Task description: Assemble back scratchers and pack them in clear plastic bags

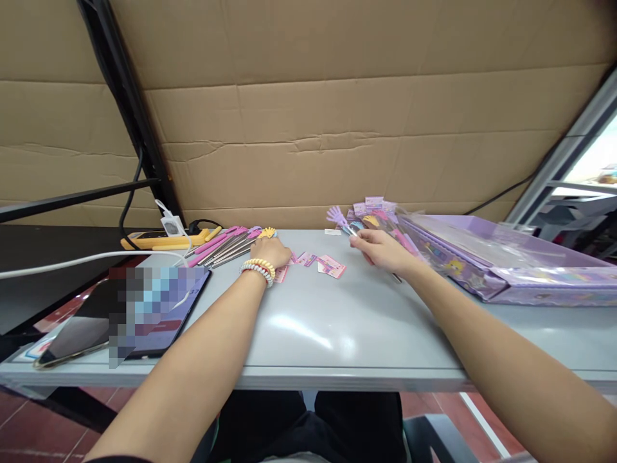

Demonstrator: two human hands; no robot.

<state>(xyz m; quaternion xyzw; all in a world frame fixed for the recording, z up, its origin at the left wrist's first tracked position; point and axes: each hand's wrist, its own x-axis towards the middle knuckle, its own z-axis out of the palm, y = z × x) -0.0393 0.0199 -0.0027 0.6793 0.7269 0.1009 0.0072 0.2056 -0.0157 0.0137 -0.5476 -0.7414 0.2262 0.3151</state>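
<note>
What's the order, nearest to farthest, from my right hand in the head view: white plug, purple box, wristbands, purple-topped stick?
1. Purple-topped stick, in your right hand.
2. Purple box, on the right.
3. Wristbands, to the left.
4. White plug, far left.

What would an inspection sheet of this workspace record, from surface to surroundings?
Surface: glossy pale grey tabletop.
Things: lilac plastic hand-shaped stick with metal shaft; small pink-and-purple printed cards; silver metal sticks with coloured plastic ends.
Clutter: two flat dark rectangular devices, left; shallow purple printed box, right.
Grips: right hand closed on the lilac stick; left hand by the cards, hold unclear.
Cables: white cable and black cord, left.
Surroundings: brown creased cardboard backing; black metal frame.
</note>
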